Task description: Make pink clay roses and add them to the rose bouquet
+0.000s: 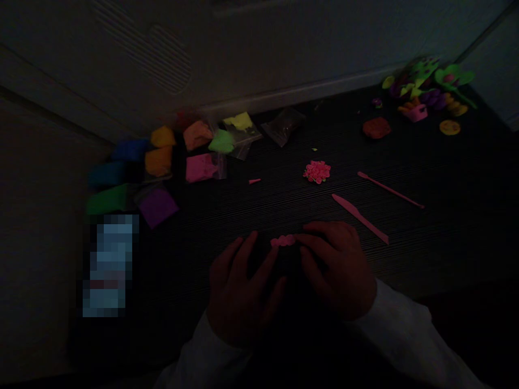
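A short row of flattened pink clay pieces (pixel 283 241) lies on the dark table between my two hands. My left hand (pixel 245 286) rests with its fingers spread, the index fingertip touching the row's left end. At the right end, the index fingertip of my right hand (pixel 336 267) meets the clay, its other fingers apart and bent over the table. Beyond them sits a pink clay flower cluster (pixel 317 172) with small green bits at its edge. A pink plastic clay knife (pixel 360 218) and a thin pink modelling stick (pixel 391 189) lie to the right.
Bagged clay in several colours, including a pink pack (pixel 200 167) and a purple pack (pixel 157 206), lines the left and back. A blurred lit screen (pixel 109 265) lies left. Finished clay flowers (pixel 450 78) and a reddish-brown lump (pixel 377 128) stand at the back right near the wall.
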The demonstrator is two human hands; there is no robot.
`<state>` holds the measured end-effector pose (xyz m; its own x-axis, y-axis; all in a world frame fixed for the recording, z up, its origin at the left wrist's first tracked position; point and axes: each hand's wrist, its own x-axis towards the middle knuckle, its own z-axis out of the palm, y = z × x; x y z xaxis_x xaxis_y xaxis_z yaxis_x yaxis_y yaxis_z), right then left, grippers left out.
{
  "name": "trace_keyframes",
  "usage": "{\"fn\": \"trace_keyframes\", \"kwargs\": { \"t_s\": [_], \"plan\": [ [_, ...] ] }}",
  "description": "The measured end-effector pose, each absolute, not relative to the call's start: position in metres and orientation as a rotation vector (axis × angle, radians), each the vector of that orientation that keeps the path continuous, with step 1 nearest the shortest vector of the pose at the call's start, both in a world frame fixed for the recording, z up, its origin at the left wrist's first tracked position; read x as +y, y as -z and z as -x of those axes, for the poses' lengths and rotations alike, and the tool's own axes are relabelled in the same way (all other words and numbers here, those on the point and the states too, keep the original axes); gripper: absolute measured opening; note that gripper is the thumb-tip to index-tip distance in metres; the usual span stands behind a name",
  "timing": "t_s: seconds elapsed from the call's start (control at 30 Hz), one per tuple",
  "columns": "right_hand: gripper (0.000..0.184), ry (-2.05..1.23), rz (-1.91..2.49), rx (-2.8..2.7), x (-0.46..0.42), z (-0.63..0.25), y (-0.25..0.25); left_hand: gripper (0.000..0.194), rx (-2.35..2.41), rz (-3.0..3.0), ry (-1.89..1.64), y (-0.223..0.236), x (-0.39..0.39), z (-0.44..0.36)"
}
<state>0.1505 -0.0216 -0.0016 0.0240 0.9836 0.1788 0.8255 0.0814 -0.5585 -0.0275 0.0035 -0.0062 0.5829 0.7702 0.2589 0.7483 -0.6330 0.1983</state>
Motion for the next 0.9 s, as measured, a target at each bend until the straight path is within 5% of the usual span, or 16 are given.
{"fn": "trace_keyframes", "kwargs": {
  "t_s": [0.9],
  "plan": [
    [0.025,-0.475,1.761,-1.839,-0.019,-0.152,-0.006,0.041,1.408,-2.652,-0.4,-0.002,0.001,0.03]
  ]
}}
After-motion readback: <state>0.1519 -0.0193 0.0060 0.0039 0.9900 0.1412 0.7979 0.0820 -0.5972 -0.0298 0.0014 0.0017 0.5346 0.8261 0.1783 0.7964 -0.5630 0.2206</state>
